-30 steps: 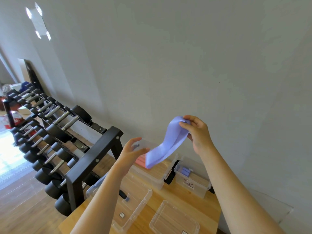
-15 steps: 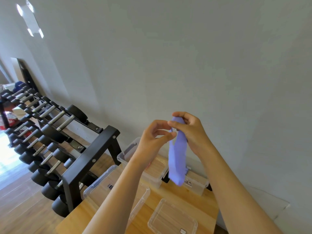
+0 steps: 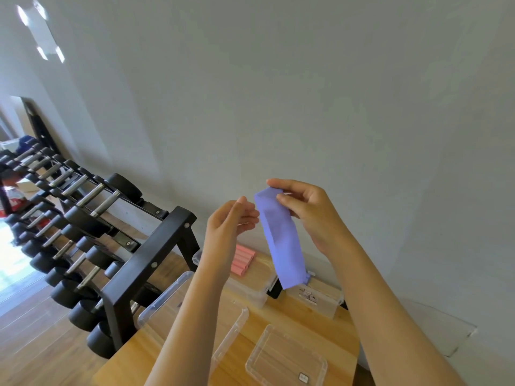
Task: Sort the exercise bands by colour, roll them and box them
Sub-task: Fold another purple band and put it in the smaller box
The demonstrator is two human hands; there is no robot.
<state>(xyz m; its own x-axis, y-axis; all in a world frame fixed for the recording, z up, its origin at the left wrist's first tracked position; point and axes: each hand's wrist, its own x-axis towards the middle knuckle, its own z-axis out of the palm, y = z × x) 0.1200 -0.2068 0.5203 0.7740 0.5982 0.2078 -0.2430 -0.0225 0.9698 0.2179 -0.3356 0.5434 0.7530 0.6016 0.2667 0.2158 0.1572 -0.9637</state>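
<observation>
Pinching the purple band's [image 3: 281, 240] top, right hand [image 3: 309, 215] lets it hang limp, light; left hand [image 3: 231, 221] loose, empty, ready for the free lower end.

Nothing legible: label [image 3: 308, 296] on the clear box [image 3: 326, 303] and sticker [image 3: 303, 377] on the lid [image 3: 278, 358] are too blurred.

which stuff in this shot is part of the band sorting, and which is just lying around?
Job:
- purple band, pinched at the top by the right hand
- left hand beside it
- pink rolls in a clear box
- second clear box
- loose lid

Lying about:
- dumbbell rack
- dumbbells
</observation>
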